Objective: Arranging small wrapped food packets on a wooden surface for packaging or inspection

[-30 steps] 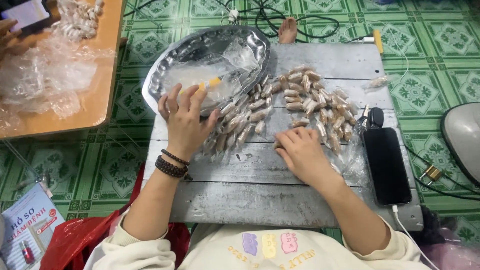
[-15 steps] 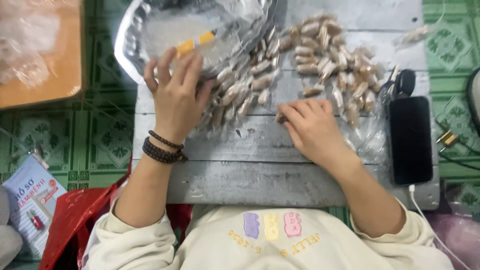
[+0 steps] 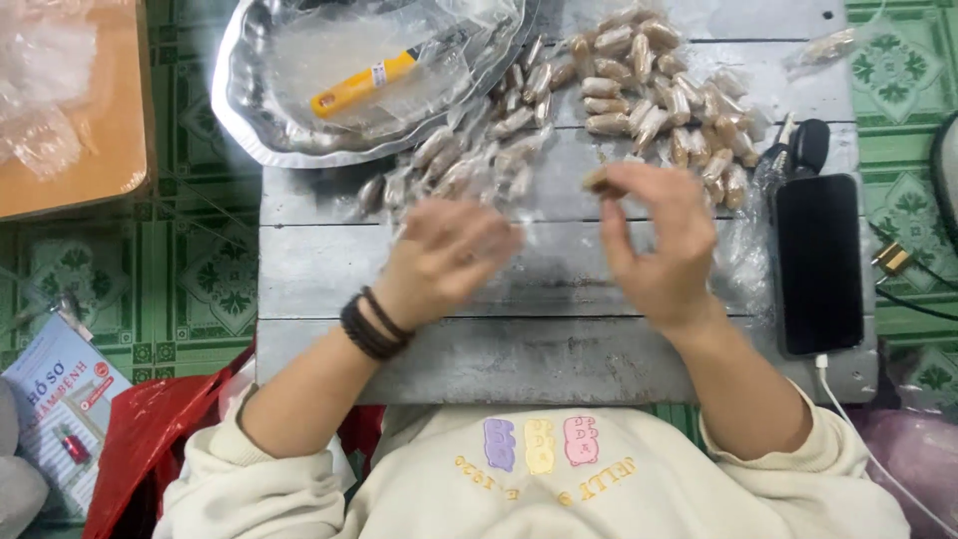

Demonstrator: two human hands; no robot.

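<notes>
nearest the camera is a cream sweatshirt [image 3: 539, 489] with pastel figures on the chest, its sleeves pushed up both forearms. to the left of it lie a red bag [image 3: 140, 439] and a booklet [image 3: 60, 399] on the green tiled floor [image 3: 190, 269]. above the sweatshirt comes the near edge of a grey wooden board [image 3: 499, 354]. the left hand [image 3: 444, 255], with dark bead bracelets [image 3: 371, 324] at the wrist, hovers over the middle of the board; it is blurred, so i cannot tell whether its fingers are spread or closed or whether it holds anything. the right hand [image 3: 654, 245] is raised just to the right of it, apart from it, its fingers curled and the thumb and forefinger pinching one small brown candy [image 3: 601, 182] at the tips, just above the board. a black phone [image 3: 818, 262] lies on the board's right edge with a white cable [image 3: 868, 449] running from its near end. beyond the hands a heap of wrapped candies [image 3: 639, 90] in clear twists spreads across the far half of the board, from near the tray to just beside the phone's top. at the far left of the board sits a silver tray [image 3: 239, 110], its rim overhanging the board's edge, holding clear wrappers and a yellow cutter [image 3: 364, 82]. farther left stands an orange table [image 3: 110, 150] with crumpled plastic [image 3: 45, 90] on it.
</notes>
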